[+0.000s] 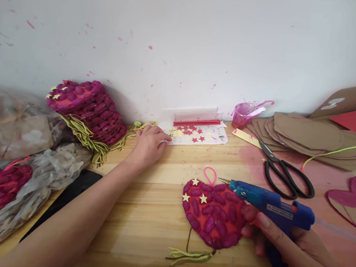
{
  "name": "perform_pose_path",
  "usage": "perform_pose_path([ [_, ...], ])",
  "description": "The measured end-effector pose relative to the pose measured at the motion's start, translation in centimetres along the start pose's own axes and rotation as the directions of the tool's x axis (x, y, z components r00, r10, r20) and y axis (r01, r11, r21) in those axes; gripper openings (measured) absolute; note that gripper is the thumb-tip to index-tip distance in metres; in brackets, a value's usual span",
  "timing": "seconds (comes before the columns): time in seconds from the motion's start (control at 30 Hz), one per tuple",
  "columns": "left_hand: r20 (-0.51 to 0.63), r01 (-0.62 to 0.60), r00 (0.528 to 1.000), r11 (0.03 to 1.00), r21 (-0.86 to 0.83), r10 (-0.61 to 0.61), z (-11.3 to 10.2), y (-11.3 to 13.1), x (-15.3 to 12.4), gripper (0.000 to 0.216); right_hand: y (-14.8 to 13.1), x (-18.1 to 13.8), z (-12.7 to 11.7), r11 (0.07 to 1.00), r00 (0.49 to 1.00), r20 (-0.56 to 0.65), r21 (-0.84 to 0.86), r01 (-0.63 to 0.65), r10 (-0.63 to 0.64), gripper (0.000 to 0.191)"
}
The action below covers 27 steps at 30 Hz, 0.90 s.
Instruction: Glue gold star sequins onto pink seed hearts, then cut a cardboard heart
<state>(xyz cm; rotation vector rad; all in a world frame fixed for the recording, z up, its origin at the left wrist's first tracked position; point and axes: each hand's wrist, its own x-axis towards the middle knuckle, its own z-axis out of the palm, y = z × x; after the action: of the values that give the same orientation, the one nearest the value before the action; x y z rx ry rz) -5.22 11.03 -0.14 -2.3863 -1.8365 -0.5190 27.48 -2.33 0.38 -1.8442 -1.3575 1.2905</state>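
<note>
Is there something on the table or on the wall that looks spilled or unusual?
Yes: pink splatters dot the white wall, and a pink stain spreads on the wooden table around the scissors. Both look like spilled paint, since the cup is smeared similarly.

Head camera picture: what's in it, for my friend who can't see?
A right hand holds a blue glue gun by a purple ornament with three pale stars; the left hand is at a white sheet with more stars. Stacked ornaments sit at left, scissors lie at right.
</note>
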Motion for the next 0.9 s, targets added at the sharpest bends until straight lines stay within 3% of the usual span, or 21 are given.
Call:
perform_pose_path([
  [0.23,0.013,-0.046,0.999,0.998,0.031,0.046,0.3,0.0,0.0,0.021,-0.1,-0.2,-0.1,1.0,1.0,-0.024,-0.016,-0.006,0.006,0.061],
  [0.4,-0.024,-0.007,1.0,0.999,0.033,0.008,0.3,0.0,-0.1,0.022,0.5,-0.1,-0.1,0.999,0.999,0.0,-0.025,0.036,-0.036,0.06],
  [0.6,0.036,-0.017,0.999,0.998,0.059,0.015,0.3,-0.1,-0.1,0.025,0.8,0.1,-0.2,0.999,0.999,-0.016,0.002,0.041,-0.041,0.059],
  [0.77,-0.01,-0.034,0.999,0.999,0.027,0.035,0.2,-0.2,-0.4,0.019,0.7,0.0,-0.4,0.999,0.998,0.043,-0.015,0.047,-0.047,0.059],
  [0.9,-0.02,-0.025,0.999,0.999,0.035,0.026,0.2,-0.2,-0.5,0.021,0.5,0.0,-0.2,0.999,0.999,0.025,0.01,0.032,-0.032,0.058],
])
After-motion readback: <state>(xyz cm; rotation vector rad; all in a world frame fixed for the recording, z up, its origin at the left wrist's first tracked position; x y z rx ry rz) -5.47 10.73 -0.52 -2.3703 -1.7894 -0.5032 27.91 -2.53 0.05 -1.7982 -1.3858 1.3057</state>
